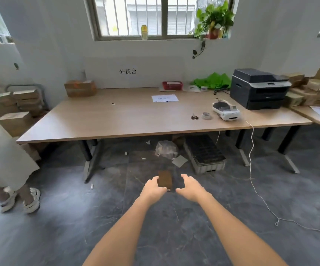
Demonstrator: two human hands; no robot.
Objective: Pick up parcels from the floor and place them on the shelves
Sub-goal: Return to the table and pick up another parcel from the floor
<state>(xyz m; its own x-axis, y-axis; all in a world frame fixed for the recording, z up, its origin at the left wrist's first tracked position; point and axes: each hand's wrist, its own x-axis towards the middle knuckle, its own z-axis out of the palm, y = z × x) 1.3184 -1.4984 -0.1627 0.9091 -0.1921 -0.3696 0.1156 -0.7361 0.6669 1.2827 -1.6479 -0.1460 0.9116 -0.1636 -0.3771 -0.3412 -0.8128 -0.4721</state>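
One small brown parcel [165, 178], low over the dark floor [59, 217] in front of the long table [128, 120]. Left hand [154, 187] closed around its near left edge. Right hand [190, 187] open, fingers spread, just right of the parcel, not touching. Second person's sandalled feet [19, 198] at far left.

On the white board [134, 72] standing against the wall behind my table [128, 120] I read three black characters, 分拣台. A white sheet of paper [165, 98] lying flat on the tabletop carries a short printed line, too blurred for me to make out.
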